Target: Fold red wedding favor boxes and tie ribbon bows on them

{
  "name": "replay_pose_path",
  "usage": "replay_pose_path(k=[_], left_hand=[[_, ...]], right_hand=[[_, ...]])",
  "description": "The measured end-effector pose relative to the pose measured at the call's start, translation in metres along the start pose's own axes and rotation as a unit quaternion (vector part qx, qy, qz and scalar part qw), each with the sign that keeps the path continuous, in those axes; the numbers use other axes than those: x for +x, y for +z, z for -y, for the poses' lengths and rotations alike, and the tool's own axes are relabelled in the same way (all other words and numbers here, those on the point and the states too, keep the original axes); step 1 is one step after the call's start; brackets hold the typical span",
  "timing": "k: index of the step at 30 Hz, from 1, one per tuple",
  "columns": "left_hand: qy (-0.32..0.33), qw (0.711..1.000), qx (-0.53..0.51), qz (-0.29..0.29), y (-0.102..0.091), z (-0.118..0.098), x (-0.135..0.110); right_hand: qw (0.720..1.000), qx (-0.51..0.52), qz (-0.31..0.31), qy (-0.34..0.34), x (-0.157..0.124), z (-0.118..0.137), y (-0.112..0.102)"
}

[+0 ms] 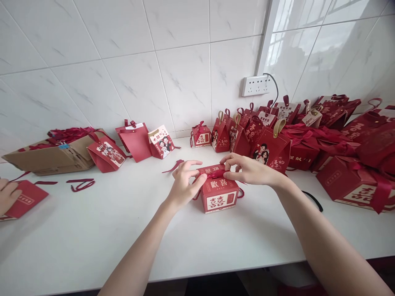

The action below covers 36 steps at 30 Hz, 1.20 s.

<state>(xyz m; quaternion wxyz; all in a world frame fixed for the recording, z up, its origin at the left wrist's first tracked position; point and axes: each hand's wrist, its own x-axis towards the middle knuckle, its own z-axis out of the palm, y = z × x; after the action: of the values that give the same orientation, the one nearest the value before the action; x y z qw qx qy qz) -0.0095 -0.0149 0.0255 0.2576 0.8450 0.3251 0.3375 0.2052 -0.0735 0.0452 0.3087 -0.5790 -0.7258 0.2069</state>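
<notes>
A red gift box [219, 197] with gold and red Chinese characters stands upright on the white table in front of me. A dark red ribbon [216, 174] lies across its top, and a twisted cord hangs at its side. My left hand [187, 183] is at the box's top left, thumb and fingers pinching around the ribbon's left end. From the right, my right hand [245, 169] pinches the ribbon's other end with thumb and forefinger. The exact grip of both hands is partly hidden by the fingers. A loose ribbon piece [173, 166] lies behind my left hand.
A cardboard box [66, 158] full of red ribbons stands at the left. Another person's hand [8, 195] holds a red box [29, 199]. Many red gift boxes [271, 148] crowd the right side. A power strip [256, 85] is on the tiled wall.
</notes>
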Motion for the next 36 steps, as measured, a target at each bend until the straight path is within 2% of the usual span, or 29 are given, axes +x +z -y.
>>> replay_pose_path(k=[3,7,12,22,27,29,31,33,36], left_hand=[[0.016,0.998,0.047,-0.024,0.004,-0.001,-0.002],[0.060,0.990,0.116,-0.057,0.008,0.000,-0.004],[0.091,0.982,0.146,-0.076,0.010,0.000,-0.005],[0.169,0.953,0.212,-0.133,0.006,0.002,-0.006],[0.160,0.952,0.235,-0.113,0.002,0.001,-0.008],[0.148,0.955,0.240,-0.091,-0.002,-0.001,-0.008],[0.130,0.960,0.241,-0.063,-0.007,-0.002,-0.007],[0.108,0.964,0.240,-0.035,-0.012,-0.003,-0.006],[0.068,0.969,0.235,-0.016,-0.015,-0.002,-0.006]], right_hand=[[0.999,-0.008,-0.026,-0.031,-0.002,0.008,0.003],[0.995,-0.007,-0.041,-0.090,-0.001,0.019,0.017],[0.992,-0.027,-0.059,-0.109,0.003,0.023,0.031],[0.994,-0.037,-0.061,-0.079,0.003,0.024,0.026],[0.995,-0.008,-0.047,-0.091,0.002,0.021,0.021],[0.993,0.021,-0.061,-0.094,0.001,0.020,0.015],[0.993,0.035,-0.095,-0.058,0.000,0.018,0.008],[0.993,0.032,-0.111,0.006,-0.001,0.017,0.001],[0.995,0.031,-0.050,0.082,-0.003,0.015,-0.006]])
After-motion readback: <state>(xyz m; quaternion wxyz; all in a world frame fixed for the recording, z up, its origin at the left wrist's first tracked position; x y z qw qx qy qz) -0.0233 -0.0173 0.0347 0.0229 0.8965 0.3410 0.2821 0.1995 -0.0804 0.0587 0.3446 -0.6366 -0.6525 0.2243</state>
